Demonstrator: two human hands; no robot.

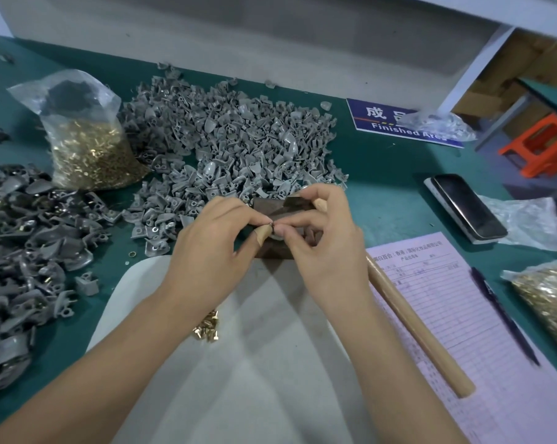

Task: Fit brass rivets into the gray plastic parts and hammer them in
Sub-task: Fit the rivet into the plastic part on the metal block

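Pinching one small dark piece between their fingertips, the left hand (pixel 213 248) and right hand (pixel 322 241) meet just beyond the loose brass rivets (pixel 208 326), gray plastic parts (pixel 225 145) heaped farther out.

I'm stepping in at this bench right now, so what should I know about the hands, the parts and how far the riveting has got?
Left hand and right hand: fingers meet over the dark block, pinching one small piece; too small to identify.
Hammer: lying right of the hands, not held.
Loose brass rivets: on the white mat, under the left wrist.
Gray parts pile: behind the hands.
Rivet bag: far left.
Darker parts heap: left; some show brass, likely finished.
Left: hammering this piece, then the large pile.
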